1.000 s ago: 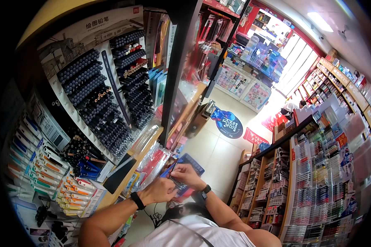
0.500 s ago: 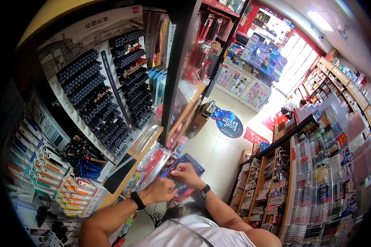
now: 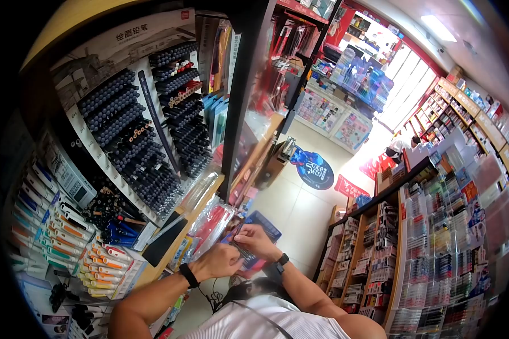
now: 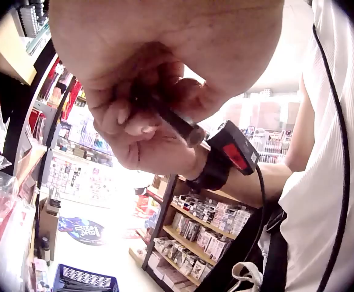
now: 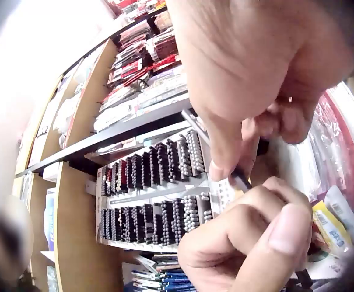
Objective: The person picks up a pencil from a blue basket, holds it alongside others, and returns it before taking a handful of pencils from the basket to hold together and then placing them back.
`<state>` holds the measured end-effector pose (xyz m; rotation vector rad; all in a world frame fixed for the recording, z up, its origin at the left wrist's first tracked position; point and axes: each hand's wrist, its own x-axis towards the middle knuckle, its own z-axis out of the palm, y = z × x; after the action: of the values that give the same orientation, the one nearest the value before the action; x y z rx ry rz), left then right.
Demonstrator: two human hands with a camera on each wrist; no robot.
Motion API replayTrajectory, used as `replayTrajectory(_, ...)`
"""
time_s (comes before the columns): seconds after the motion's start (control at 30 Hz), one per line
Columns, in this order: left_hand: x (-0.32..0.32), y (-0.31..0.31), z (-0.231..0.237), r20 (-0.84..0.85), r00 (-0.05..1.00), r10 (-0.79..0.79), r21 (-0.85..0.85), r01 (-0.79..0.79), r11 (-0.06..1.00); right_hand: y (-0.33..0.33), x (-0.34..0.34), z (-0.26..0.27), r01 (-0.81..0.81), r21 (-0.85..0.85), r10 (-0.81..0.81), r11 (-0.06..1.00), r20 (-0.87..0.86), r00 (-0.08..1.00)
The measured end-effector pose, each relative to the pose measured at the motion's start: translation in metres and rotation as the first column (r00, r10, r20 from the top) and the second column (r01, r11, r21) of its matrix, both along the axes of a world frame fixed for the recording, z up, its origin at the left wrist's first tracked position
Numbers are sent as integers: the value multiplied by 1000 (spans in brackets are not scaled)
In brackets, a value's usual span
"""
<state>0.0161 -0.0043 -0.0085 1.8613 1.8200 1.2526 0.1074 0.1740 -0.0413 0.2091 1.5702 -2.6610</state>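
Note:
In front of my body, my left hand (image 3: 219, 261) and right hand (image 3: 254, 240) are close together over a blue basket (image 3: 269, 227). Both grip one slim dark pencil (image 5: 242, 180), seen in the right wrist view running between them. My right thumb and fingers pinch it on one side, while the left fingers curl round it farther down. A blunt end of the pencil (image 4: 191, 133) sticks out below the left palm in the left wrist view. Much of its length is hidden by the fingers. Dark sticks lie in the basket.
A rack of dark drawing pencils (image 3: 124, 113) stands at left, with white marker pens (image 3: 56, 226) below. Plastic-wrapped packs (image 3: 212, 217) line the wooden shelf edge beside my hands. Stationery shelves (image 3: 373, 254) run along the right of the tiled aisle (image 3: 305, 214).

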Motion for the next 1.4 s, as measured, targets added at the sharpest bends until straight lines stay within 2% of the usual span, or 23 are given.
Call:
replayTrajectory(0.07,0,0,-1,-14,1000,3,2,-3,1000,-2,-4,-16,128,200,-117,971,-67,991)
replayTrajectory(0.2,0,-1,-1,9,1000,-3,-33,4,999,-16,-7,-7,165,172,-147,971,-109,983)
replayTrajectory(0.27,-1,-1,0,-1,1000,1,-14,-1,1000,-23,-8,20,157,-13,-157,987,10,988)
replayTrajectory(0.4,-1,-1,0,12,1000,4,-12,-4,1000,-15,-4,28,17,-120,-15,993,15,1000)
replayTrajectory(0.5,-1,0,-1,5,1000,10,-29,-10,1000,-11,-4,18,58,-47,-55,997,65,996)
replayTrajectory(0.53,-1,0,0,-9,1000,11,-32,-11,999,-7,-7,0,116,21,-116,993,35,993)
replayTrajectory(0.6,0,-1,2,11,1000,5,-50,-4,999,-14,-8,5,212,168,-217,963,14,976)
replayTrajectory(0.7,1,-1,-2,6,999,34,-30,-34,999,-20,-9,9,249,270,-259,930,1,966)
replayTrajectory(0.77,0,-1,1,7,1000,16,-143,-15,990,-8,-8,4,169,404,-218,899,78,973)
replayTrajectory(0.83,-8,-2,-11,-72,995,-75,-188,61,980,-3,-14,-6,213,256,-236,943,60,970)
replayTrajectory(0.87,-9,-3,-38,-131,988,-82,-207,54,977,2,-17,-16,263,154,-274,952,58,960)
replayTrajectory(0.9,-4,-4,-25,-127,989,-81,-237,49,970,3,-10,10,212,133,-220,968,47,974)
replayTrajectory(0.93,-3,-7,-13,-127,988,-84,-225,54,973,14,-11,1,163,46,-163,986,-6,987)
replayTrajectory(1.0,-2,-5,-11,-141,988,-65,-277,24,960,13,-9,19,169,169,-168,971,-24,986)
replayTrajectory(1.03,-4,-3,-18,-157,985,-76,-202,43,978,15,-7,23,183,293,-186,938,-17,982)
replayTrajectory(1.07,-5,-2,-15,-163,984,-72,-225,34,974,14,-7,22,231,423,-230,876,-56,972)
replayTrajectory(1.1,-6,0,-15,-267,958,-101,-229,39,973,12,-5,32,235,475,-228,848,-74,971)
replayTrajectory(1.13,-8,1,-27,-61,995,-84,-230,68,971,7,-3,42,276,476,-274,835,-74,959)
replayTrajectory(1.2,-7,1,-6,-213,976,-45,-276,-16,961,3,1,37,359,487,-326,796,-156,933)
replayTrajectory(1.23,-6,3,6,-212,976,-57,-286,-6,958,3,2,36,404,527,-286,748,-294,912)
replayTrajectory(1.27,-8,3,1,-225,972,-67,-294,-2,956,-1,3,43,433,520,-292,736,-333,896)
replayTrajectory(1.3,-5,3,0,-196,976,-97,-307,33,951,-3,8,52,406,520,-302,752,-276,913)
replayTrajectory(1.4,-4,5,6,-208,978,-20,-248,-33,968,-1,10,45,415,474,-328,776,-259,908)
